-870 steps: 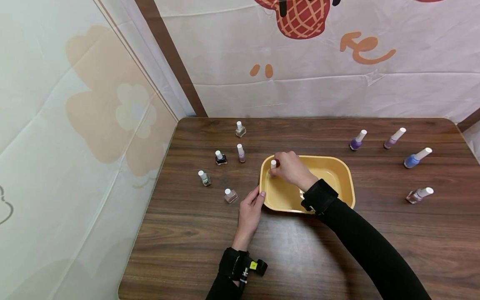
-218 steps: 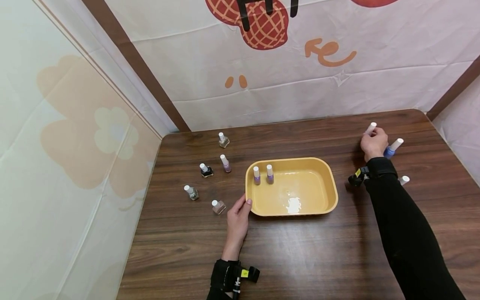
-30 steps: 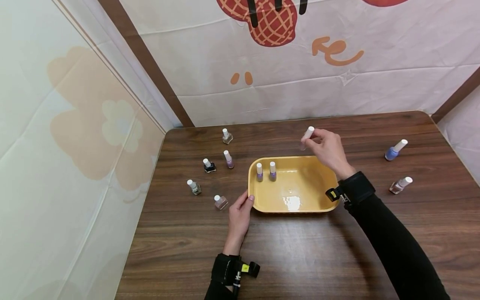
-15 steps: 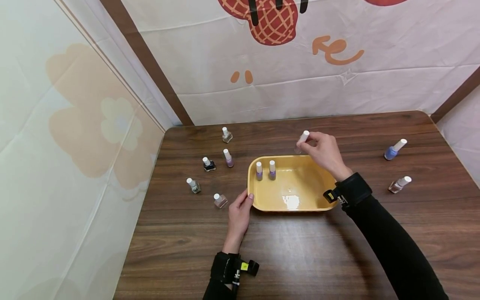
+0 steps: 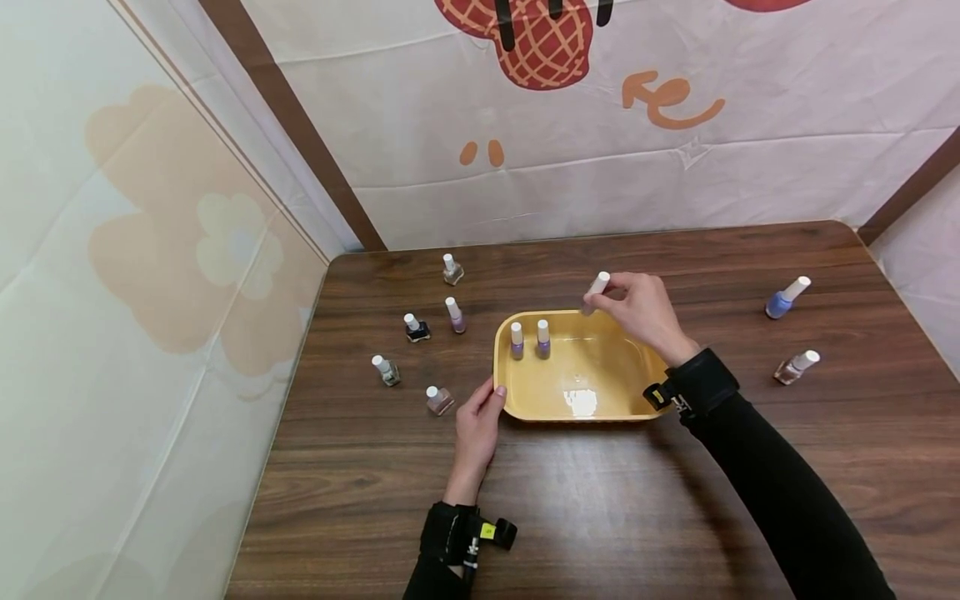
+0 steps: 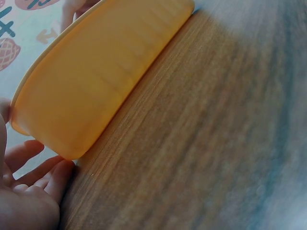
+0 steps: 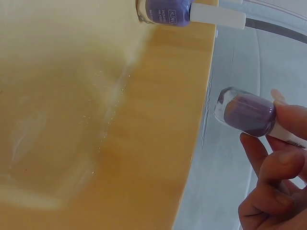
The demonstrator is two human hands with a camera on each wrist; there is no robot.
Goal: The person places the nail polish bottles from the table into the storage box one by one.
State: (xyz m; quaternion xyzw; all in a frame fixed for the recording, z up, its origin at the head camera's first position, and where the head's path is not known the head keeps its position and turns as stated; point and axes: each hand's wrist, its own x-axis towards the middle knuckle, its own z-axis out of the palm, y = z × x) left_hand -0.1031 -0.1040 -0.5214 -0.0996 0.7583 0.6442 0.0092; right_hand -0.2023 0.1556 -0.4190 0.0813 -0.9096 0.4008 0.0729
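My right hand [image 5: 643, 310] pinches a nail polish bottle [image 7: 249, 114] by its white cap, above the far rim of the yellow tray [image 5: 579, 414]. The right wrist view shows its body is greyish purple. Two purple nail polish bottles, a left one [image 5: 517, 342] and a right one [image 5: 543, 340], stand upright inside the tray's far left corner. At the tray's near left corner my left hand [image 5: 477, 429] grips the rim, thumb on top. In the left wrist view its fingers [image 6: 58, 179] lie against the tray's outer wall near the bottom.
Left of the tray are several bottles: clear [image 5: 452, 269], lilac [image 5: 456, 316], black [image 5: 417, 328], greenish [image 5: 386, 370] and pinkish [image 5: 438, 401]. On the right stand a blue bottle [image 5: 787, 298] and a tilted brownish one [image 5: 797, 367]. A printed cloth [image 5: 420, 125] hangs behind the table.
Since 29 s ago, a second purple bottle stands in the tray. My right hand took another from the far right, and over the last second carried it left and nearer. The left hand stays put.
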